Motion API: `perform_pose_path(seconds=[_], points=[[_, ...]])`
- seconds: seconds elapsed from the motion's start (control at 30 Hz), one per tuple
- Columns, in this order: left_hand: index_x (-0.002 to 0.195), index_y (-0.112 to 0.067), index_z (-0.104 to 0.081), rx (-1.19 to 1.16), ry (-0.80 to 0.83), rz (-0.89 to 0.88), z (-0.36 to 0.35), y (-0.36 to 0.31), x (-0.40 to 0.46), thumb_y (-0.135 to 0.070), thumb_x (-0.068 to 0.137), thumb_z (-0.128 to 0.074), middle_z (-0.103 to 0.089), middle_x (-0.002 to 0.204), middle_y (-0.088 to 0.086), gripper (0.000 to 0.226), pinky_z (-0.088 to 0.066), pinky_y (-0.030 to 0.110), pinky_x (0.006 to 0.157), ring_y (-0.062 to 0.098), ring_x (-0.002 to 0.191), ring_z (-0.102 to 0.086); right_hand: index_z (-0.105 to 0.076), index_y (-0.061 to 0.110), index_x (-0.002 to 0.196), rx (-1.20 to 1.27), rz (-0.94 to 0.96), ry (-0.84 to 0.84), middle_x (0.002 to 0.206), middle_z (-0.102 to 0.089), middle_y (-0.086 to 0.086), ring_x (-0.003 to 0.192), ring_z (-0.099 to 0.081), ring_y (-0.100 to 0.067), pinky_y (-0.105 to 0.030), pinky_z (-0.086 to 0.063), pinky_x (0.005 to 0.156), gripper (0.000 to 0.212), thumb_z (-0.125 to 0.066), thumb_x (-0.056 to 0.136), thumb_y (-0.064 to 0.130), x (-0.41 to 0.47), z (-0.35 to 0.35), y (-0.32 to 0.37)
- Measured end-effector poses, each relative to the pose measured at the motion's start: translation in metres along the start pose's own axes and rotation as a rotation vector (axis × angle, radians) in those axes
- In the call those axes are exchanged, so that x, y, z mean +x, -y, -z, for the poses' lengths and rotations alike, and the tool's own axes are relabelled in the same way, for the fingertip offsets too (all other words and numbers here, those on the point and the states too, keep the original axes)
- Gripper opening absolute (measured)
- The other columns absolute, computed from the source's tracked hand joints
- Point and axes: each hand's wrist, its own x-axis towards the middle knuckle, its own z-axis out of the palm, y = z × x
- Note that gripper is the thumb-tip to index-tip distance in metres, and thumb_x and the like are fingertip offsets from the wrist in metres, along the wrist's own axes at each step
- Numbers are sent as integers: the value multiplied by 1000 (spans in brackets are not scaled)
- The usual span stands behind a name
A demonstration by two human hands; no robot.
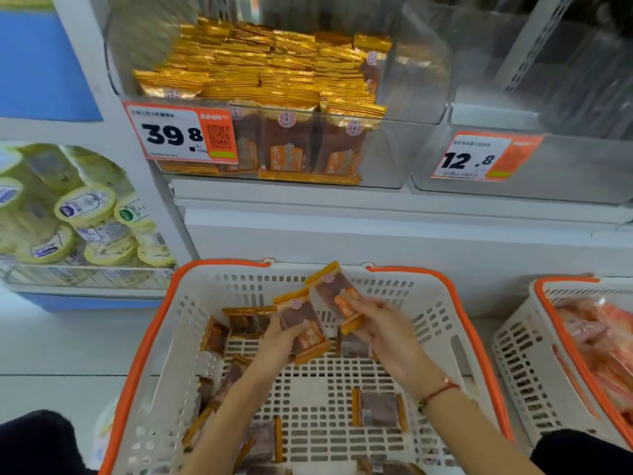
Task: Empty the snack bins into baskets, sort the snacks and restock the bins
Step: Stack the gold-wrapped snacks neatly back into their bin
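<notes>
Landmark: a white basket (164, 337) with an orange rim sits on the floor before a shop shelf, loose snack packets (378, 407) scattered across its slotted bottom.
Left hand: the left hand (277, 341), above the basket's middle, has fingers and thumb curled round a gold-edged packet (303, 325) with a brown window.
Right hand: the right hand (383, 327), just right of the left and also over the basket, pinches a second packet (334, 293) by its lower end, top corner tilted toward the shelf; a red cord (440, 392) circles the wrist.
Stocked bin: a clear bin (387, 159) above and behind the basket holds rows of gold-topped packets (267, 66), tagged 39.8 (180, 133).
Neighbouring bin: to the right of that, a clear bin (548, 186) tagged 12.8 (479, 156); contents cannot be made out.
Second basket: right of the first basket, another orange-rimmed basket (524, 354) holds pink-red wrapped snacks (603, 337).
Far left: green-lidded tubs (85, 204) piled left of and above the basket.
</notes>
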Motion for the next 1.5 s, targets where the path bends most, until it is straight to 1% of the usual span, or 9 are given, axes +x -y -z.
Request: perform_pose_path(seconds=[0.1,0.27,0.6,0.8,0.9,1.0,1.2,1.33,1.5], points=[[109,-28,-54,-102,4,-77,-14,-5,-22,-48,100,-37,-64,98,2,28,-52,31,71,21,88,-63,-58,9,105,-178,109,-85,109,-68,-14,93,-69,-22,-35,-58,81,27,-74,84,12,-9,-24,-26],[146,-28,-29,21,-65,-185,-8,19,-18,-45,100,-38,-47,141,7,50,-42,42,106,24,123,-53,-68,24,101,-518,239,106,99,-70,6,92,-64,-1,-18,-52,78,11,-67,90,27,-2,-27,-40],[112,-15,-49,-185,-126,210,8,34,5,-26,102,-46,-60,88,5,16,-45,36,74,19,78,-56,-32,17,143,-1886,21,202,144,-40,-7,127,-43,-26,-35,-42,99,64,-64,87,21,28,121,-150],[142,-17,-38,-139,-128,156,12,22,6,-20,102,-46,-61,116,9,40,-49,36,74,27,99,-61,-40,25,113,-1561,-26,138,100,-59,3,82,-56,-11,-20,-40,60,40,-66,85,38,28,115,-123],[145,-16,-34,-55,-115,72,15,11,0,-17,102,-46,-54,134,13,44,-47,40,91,32,120,-55,-58,27,83,-1047,-205,136,75,-61,3,67,-53,-14,-30,-50,70,9,-61,91,26,27,87,-86],[137,-15,-40,70,-71,-11,17,-1,-9,-13,102,-45,-54,123,8,35,-49,27,80,29,119,-55,-61,25,59,-974,-206,345,55,-58,9,57,-55,-8,-21,-44,63,37,-59,94,15,18,55,-29],[91,-33,-43,263,117,-62,12,-23,-22,-14,102,-46,-51,98,-12,22,-40,23,86,11,100,-52,-67,20,81,-1137,-119,682,64,-65,13,55,-58,3,-9,-41,54,13,-64,93,24,-25,6,66],[82,-15,-46,237,137,-81,-11,-37,-33,-2,101,-39,-51,79,5,25,-44,15,50,10,61,-56,-67,17,99,-1102,250,429,81,-69,9,68,-64,3,-15,-49,66,13,-70,88,24,-29,-10,72],[122,-15,-62,28,200,-81,-22,-33,-41,-46,103,-26,-72,103,8,51,-53,32,88,18,91,-70,-70,19,104,-935,462,177,92,-67,14,74,-66,-1,-18,-53,69,25,-77,81,28,-29,-22,53]])
